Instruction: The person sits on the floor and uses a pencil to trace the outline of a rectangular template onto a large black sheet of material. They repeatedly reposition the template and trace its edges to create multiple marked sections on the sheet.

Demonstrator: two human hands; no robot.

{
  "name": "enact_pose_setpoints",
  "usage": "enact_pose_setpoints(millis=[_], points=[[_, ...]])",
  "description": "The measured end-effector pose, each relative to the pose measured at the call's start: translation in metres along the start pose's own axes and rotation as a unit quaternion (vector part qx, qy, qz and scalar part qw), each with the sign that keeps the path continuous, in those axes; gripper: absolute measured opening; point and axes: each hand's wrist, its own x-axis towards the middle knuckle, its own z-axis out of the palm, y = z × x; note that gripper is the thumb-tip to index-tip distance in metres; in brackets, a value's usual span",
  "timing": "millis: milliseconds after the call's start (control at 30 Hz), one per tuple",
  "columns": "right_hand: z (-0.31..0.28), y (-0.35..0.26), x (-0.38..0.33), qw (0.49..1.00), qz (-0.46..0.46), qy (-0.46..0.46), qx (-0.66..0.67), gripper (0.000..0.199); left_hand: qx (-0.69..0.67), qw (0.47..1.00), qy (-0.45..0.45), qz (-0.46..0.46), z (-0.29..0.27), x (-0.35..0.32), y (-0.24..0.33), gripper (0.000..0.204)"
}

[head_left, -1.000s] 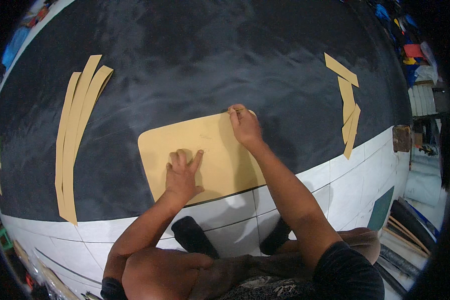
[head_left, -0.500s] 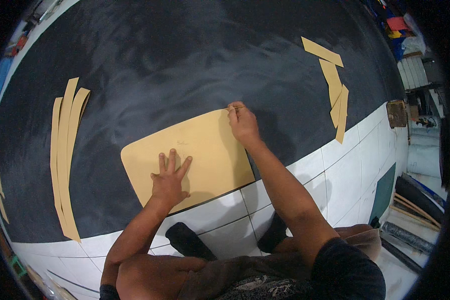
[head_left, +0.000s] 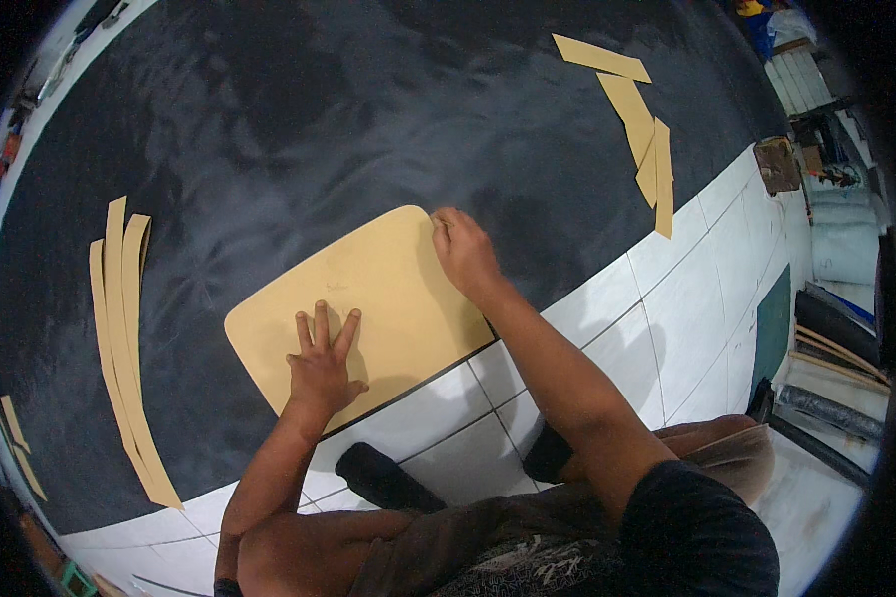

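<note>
A tan card template (head_left: 398,274) with rounded far corners and faint handwriting lies flat on a wide black sheet (head_left: 299,129), along its near edge. My left hand (head_left: 321,366) presses on the card's near left part, palm down and fingers spread. Just beyond the card's far right corner is my right hand (head_left: 465,251). Its fingers are pinched together at the card's right edge; whatever they hold is too small and hidden to name.
Long tan card strips (head_left: 119,358) lie on the black sheet at left, smaller ones (head_left: 15,438) at the far left. Several tan pieces (head_left: 632,124) lie at upper right. White floor tiles (head_left: 607,308) border the sheet. A brown block (head_left: 777,164) sits at its right corner.
My right hand has moved round the card's far right corner onto its right edge. My left hand stays spread on the card. The whole view has turned slightly.
</note>
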Motion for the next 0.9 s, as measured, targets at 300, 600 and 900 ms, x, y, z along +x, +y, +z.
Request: enact_pose_setpoints(millis=[300, 600, 900], points=[[0.000, -0.013, 0.008, 0.998, 0.037, -0.046, -0.017, 0.026, -0.008, 1.000, 0.002, -0.002, 0.000, 0.000, -0.002, 0.129], [-0.006, -0.017, 0.017, 0.992, 0.070, -0.098, -0.023, 0.027, 0.029, 0.999, -0.034, -0.005, -0.005, -0.001, 0.000, 0.125], [-0.039, -0.008, -0.030, 0.973, 0.000, -0.184, -0.141, 0.025, 0.029, 1.000, -0.006, -0.002, -0.006, 0.000, 0.001, 0.125]])
